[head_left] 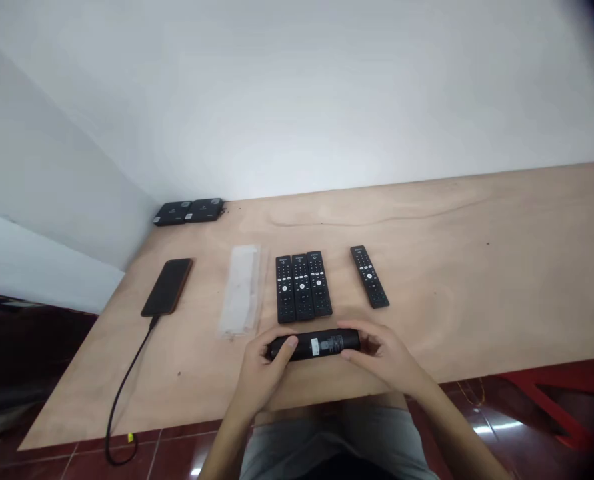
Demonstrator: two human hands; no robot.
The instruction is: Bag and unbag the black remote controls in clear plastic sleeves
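centrally, near the worktop's (441, 280) front edge, the held remote (304, 346) is gripped at its ends by the left hand (261, 367) and right hand (384, 357), label up.

On the bench (441, 267), around three remotes (303, 287): bags (241, 290), then phone (167, 287), at nine o'clock; boxes (204, 210), ten; lone remote (369, 277), three.

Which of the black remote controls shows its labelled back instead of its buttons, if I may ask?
The held remote, between the left hand and right hand; the row of three and the lone remote all show buttons.
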